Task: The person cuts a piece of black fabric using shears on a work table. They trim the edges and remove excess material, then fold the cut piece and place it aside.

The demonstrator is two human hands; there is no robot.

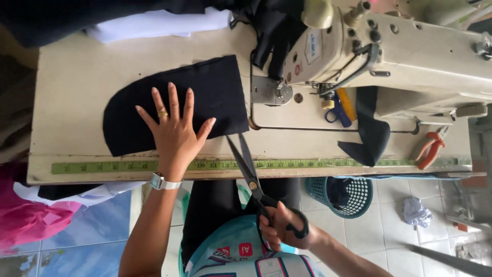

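One black cloth [174,102] was pressed flat on the counter [72,77] by the left hand [174,134], fingers spread; scissors [251,172] were grasped by the right hand [279,228], blades parted at the cloth's edge.

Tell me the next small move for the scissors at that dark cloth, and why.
Probably ease the black-handled scissors forward so the open blades bite the near right corner of the flat dark fabric piece. The right hand holds them pointing there, tips at the edge, and the left hand presses the cloth flat.
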